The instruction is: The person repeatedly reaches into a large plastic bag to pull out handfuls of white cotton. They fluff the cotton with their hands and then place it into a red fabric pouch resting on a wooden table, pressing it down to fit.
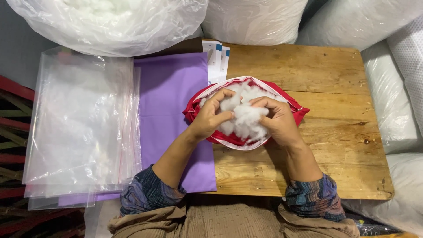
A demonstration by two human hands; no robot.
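A red fabric cover (294, 108) with a white zipper rim lies open on the wooden table (308, 70), stuffed with white fibre filling (246, 121). My left hand (210, 118) pinches a tuft of the filling at the left side of the opening. My right hand (278, 122) grips the filling on the right side, fingers curled into it. Both hands sit inside the mouth of the cover, close together.
A purple cloth (174, 101) lies left of the cover, with a stack of clear plastic bags (83, 123) beside it. Paper slips (217, 61) rest at the back. Big plastic sacks of white filling (114, 22) ring the table's back and right (396, 101).
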